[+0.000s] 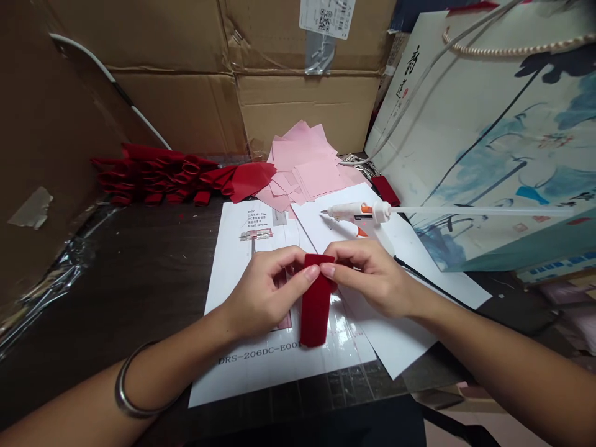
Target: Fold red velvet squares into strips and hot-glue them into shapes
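top end of the red strip (315, 313) hidden behind the fingertips of the left hand (263, 292) and right hand (372, 276); how it is folded there, cannot tell. printed sheet (242, 366): code line runs under the strip and is lost, upper small print too small to read. glue gun (356, 212) grip hidden behind the right hand; paper bag (488, 143) and carton label (326, 15) cut by the frame edge.

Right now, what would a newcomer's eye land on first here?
First the red velvet strip at the centre, pinched at its top by the left hand and the right hand above white printed sheets. Just behind lies a white glue gun, with pink paper squares beyond it and a heap of red pieces at the back left.
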Demonstrator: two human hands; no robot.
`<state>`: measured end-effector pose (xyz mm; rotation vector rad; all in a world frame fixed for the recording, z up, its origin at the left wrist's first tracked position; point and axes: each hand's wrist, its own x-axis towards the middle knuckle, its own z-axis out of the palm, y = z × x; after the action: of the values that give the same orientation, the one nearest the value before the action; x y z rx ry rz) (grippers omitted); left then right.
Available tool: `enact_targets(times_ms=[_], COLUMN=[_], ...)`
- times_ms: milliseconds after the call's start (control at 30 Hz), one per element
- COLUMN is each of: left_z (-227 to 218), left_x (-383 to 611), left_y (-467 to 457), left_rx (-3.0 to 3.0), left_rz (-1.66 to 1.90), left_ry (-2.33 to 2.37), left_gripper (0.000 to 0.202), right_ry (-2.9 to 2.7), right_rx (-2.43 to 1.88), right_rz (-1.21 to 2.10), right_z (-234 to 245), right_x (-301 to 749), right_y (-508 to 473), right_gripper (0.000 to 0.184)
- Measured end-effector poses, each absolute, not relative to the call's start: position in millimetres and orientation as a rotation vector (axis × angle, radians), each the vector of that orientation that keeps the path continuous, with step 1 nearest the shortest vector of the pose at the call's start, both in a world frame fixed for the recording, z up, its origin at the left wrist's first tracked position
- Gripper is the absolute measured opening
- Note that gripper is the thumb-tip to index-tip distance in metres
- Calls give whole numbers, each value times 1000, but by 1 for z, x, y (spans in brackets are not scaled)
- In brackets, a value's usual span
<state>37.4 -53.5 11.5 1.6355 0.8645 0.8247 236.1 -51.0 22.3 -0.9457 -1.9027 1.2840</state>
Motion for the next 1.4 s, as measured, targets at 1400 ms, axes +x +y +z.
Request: enact_targets(times_ms=[1400], left_z=[11], left_x=[39], left_y=[-43], left_rx=[1360], left_rz=[1018], left_ry=[915], left_gripper=[23], right_ry=[-1384], right_rx=[-1064], right_rz=[1088], right_z=[14], right_x=[224], right_y=[-53], right_gripper=[15])
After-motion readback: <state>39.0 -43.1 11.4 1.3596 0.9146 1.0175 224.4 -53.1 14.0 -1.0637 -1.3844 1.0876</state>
